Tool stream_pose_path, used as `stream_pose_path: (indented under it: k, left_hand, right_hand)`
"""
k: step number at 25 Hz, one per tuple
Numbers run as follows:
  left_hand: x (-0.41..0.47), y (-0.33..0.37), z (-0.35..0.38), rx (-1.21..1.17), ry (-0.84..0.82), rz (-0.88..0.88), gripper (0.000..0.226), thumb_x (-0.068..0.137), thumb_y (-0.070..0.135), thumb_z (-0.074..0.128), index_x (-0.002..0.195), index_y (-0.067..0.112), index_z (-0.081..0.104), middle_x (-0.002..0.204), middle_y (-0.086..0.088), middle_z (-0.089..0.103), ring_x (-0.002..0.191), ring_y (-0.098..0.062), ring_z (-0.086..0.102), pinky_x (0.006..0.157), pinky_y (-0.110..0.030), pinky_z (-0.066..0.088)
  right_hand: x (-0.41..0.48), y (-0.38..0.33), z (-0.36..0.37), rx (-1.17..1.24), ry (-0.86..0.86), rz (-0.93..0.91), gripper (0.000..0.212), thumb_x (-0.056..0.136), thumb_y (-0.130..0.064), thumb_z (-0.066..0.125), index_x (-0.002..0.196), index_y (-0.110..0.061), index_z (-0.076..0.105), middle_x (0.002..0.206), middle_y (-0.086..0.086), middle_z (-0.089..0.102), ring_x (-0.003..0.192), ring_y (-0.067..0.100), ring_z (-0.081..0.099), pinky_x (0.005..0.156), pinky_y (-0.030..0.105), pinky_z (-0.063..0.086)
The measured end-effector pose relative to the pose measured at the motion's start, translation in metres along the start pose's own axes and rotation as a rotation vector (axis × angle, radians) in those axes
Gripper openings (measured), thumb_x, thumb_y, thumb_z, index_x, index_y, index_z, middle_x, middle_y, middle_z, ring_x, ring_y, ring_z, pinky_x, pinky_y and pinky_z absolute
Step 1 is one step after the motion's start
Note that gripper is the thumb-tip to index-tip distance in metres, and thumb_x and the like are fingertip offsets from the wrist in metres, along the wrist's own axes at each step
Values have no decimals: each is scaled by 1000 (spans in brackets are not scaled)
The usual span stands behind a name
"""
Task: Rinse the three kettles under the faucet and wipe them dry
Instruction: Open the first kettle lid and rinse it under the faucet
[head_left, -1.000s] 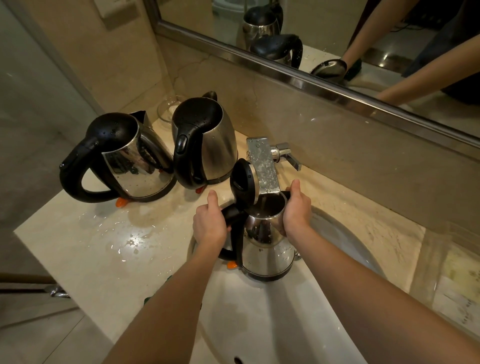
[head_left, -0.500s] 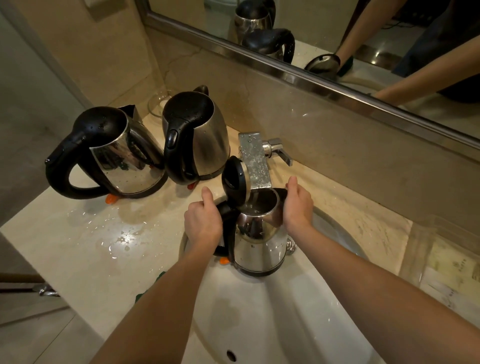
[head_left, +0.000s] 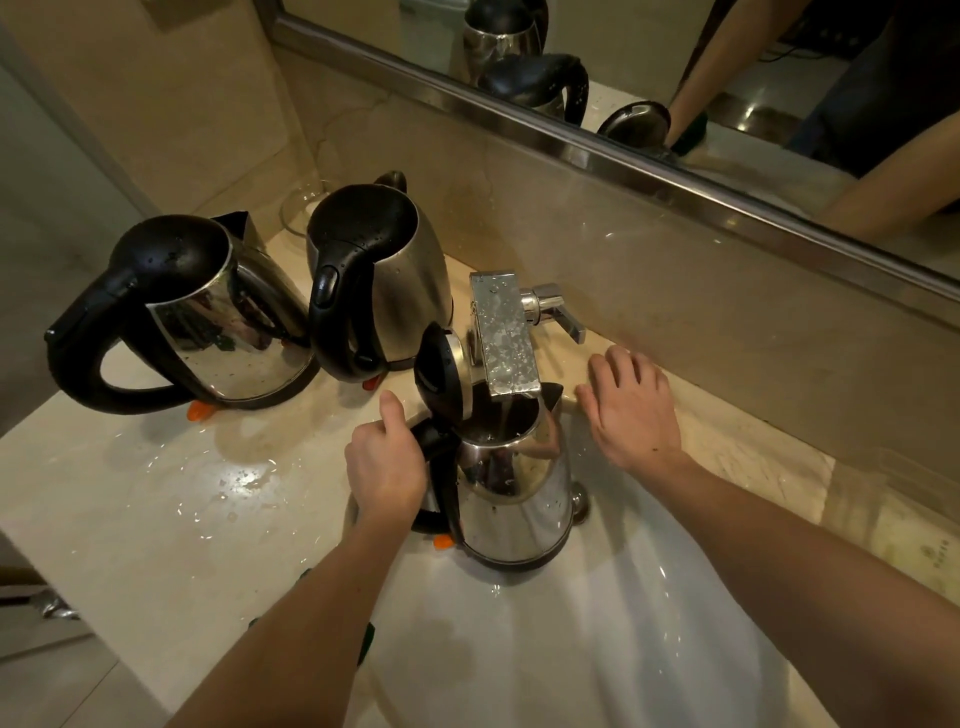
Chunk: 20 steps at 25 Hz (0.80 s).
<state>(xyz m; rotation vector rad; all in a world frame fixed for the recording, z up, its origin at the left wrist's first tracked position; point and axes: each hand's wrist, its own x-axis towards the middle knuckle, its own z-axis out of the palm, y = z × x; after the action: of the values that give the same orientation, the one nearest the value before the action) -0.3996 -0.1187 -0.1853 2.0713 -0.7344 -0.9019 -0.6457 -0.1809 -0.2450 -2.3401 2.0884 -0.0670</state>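
A steel kettle (head_left: 514, 499) with its black lid flipped up stands in the white sink (head_left: 597, 623), its mouth right under the flat chrome faucet spout (head_left: 501, 332). My left hand (head_left: 387, 467) is closed around its black handle. My right hand (head_left: 631, 410) hovers open to the right of the kettle, just below the faucet lever (head_left: 558, 312), touching nothing. Two more steel kettles with black lids shut stand on the wet counter: one at the far left (head_left: 208, 317), one beside it (head_left: 379, 275) against the wall. Both carry water drops.
The marble counter (head_left: 156, 509) has puddles left of the sink. A glass dish (head_left: 304, 208) sits in the back corner behind the kettles. A mirror (head_left: 623, 78) runs along the wall above. A clear tray (head_left: 904, 525) with papers lies at the right edge.
My right hand has let go of the kettle's body and moved right and up toward the faucet lever. My left hand still holds the handle; the kettle stays under the spout.
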Motion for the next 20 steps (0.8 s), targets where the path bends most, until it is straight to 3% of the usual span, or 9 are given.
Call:
stream_pose_path:
  k: [3, 10, 14, 20]
  left_hand:
    - [0, 1, 0, 8, -15, 0, 57, 104, 47, 28, 61, 10, 40, 63, -8, 42, 62, -21, 44, 68, -37, 38]
    - [-7, 7, 0, 38, -61, 0, 56, 103, 49, 27, 68, 11, 47, 71, -9, 50, 68, -19, 50, 77, -39, 40]
    - [-7, 7, 2, 52, -47, 17, 60, 103, 50, 26, 66, 8, 49, 70, -11, 52, 69, -22, 54, 74, -39, 41]
    - [-7, 4, 0, 33, -34, 40, 60, 104, 47, 27, 62, 7, 45, 66, -12, 49, 65, -23, 51, 65, -34, 39]
  right_hand:
    - [2, 2, 1, -69, -14, -30, 42, 101, -48, 29, 124, -16, 45, 130, 8, 44, 119, 31, 41, 99, 45, 38]
    - [6, 9, -5, -132, -120, -53, 64, 95, -63, 15, 133, -19, 40, 141, 9, 39, 126, 34, 35, 97, 49, 37]
    - [8, 10, -5, -167, -161, -72, 71, 91, -66, 18, 136, -15, 38, 143, 13, 37, 126, 37, 34, 96, 50, 37]
    - [6, 18, -11, -50, -157, -82, 77, 90, -67, 3, 142, -20, 35, 150, 7, 33, 135, 30, 29, 105, 45, 33]
